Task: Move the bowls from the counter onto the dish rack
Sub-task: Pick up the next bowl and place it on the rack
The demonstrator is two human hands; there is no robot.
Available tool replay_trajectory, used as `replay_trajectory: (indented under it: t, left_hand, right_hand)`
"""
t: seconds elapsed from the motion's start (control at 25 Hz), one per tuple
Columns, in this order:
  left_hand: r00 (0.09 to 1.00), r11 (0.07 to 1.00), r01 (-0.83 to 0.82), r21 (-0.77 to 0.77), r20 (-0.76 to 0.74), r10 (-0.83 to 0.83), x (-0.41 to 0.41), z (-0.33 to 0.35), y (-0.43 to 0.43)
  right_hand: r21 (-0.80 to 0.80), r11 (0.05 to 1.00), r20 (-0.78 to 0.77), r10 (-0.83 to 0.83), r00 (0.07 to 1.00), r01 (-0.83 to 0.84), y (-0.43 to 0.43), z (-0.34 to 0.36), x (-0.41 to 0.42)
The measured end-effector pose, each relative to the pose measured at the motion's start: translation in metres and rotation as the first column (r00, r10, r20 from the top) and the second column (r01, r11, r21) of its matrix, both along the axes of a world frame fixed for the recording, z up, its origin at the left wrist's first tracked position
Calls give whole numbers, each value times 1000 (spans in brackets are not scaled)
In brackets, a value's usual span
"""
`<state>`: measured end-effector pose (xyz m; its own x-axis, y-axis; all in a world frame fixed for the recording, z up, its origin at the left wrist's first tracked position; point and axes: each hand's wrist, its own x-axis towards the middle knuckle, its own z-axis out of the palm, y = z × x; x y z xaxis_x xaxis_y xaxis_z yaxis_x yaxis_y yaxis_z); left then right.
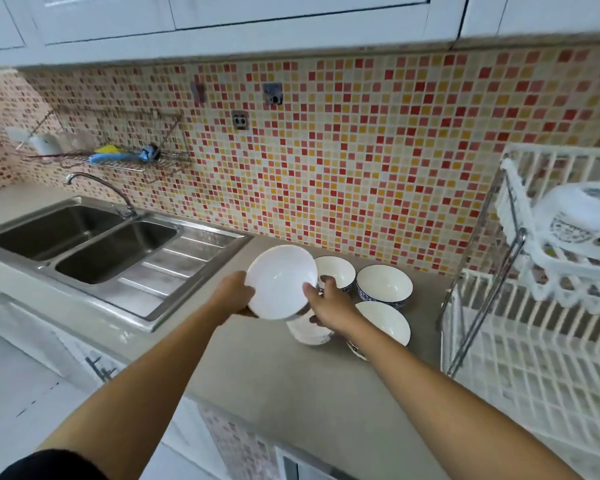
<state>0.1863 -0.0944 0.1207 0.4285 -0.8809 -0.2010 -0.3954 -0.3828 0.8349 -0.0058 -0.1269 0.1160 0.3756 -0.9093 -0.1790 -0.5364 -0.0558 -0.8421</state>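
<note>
Large plain white ceramic bowl point(281, 282) was lifted at frame centre, above the grey table point(291, 386), tilted so its opening faced up and toward the camera; round, no long axis. Left hand point(234, 294) gripped its left rim; right hand point(329, 304) pinched the right rim. Risks: slipping from the edge-only grip, or knocking the white blue-patterned bowls point(383, 285) just beside it while heading to the white slatted dish rack point(534, 341) at frame right.

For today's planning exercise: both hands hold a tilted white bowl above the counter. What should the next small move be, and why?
Probably carry the held bowl rightward toward the dish rack. The left hand and right hand already grip its rim, it is lifted clear of the other bowls, and the rack stands to the right.
</note>
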Motion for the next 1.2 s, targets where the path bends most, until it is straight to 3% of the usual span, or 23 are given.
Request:
replay_trajectory:
  t: [0.16, 0.28, 0.4, 0.52, 0.64, 0.72, 0.8, 1.04, 1.2]
  left_hand:
    - [967, 956, 71, -286, -214, -136, -53, 68, -29]
    - [907, 899, 143, -414, -308, -286, -113, 125, -41]
    - [882, 762, 309, -570, -128, -454, -162, 174, -48]
    - [847, 604, 368, -707, -14, -532, -203, 218, -56]
    - [707, 517, 648, -560, 191, -681, -244, 246, -72]
    - [549, 429, 835, -344, 474, -688, -275, 252, -76]
    - [442, 413, 887, -204, 633, -636, -305, 251, -77]
    - [478, 463, 853, -240, 713, -513, -375, 226, -94]
    - [464, 530, 828, -182, 754, -465, -398, 204, -108]
  right_hand:
    - [-168, 985, 299, 6, 954, 46, 0, 85, -37]
    - [-412, 892, 396, -8, 918, 186, 3, 152, -90]
    - [-626, 739, 288, -75, 955, 247, 8, 211, -158]
    - [-817, 565, -35, -245, 969, 114, 5, 243, -220]
    - [-862, 496, -358, -454, 816, -102, -1, 252, -273]
    - [-850, 488, -463, -512, 724, -200, -6, 254, -303]
    - [-841, 471, -509, -519, 686, -267, -13, 253, -327]
    - [-813, 488, -554, -476, 683, -319, -39, 225, -387]
    - [-677, 705, -555, -302, 775, -210, -53, 206, -409]
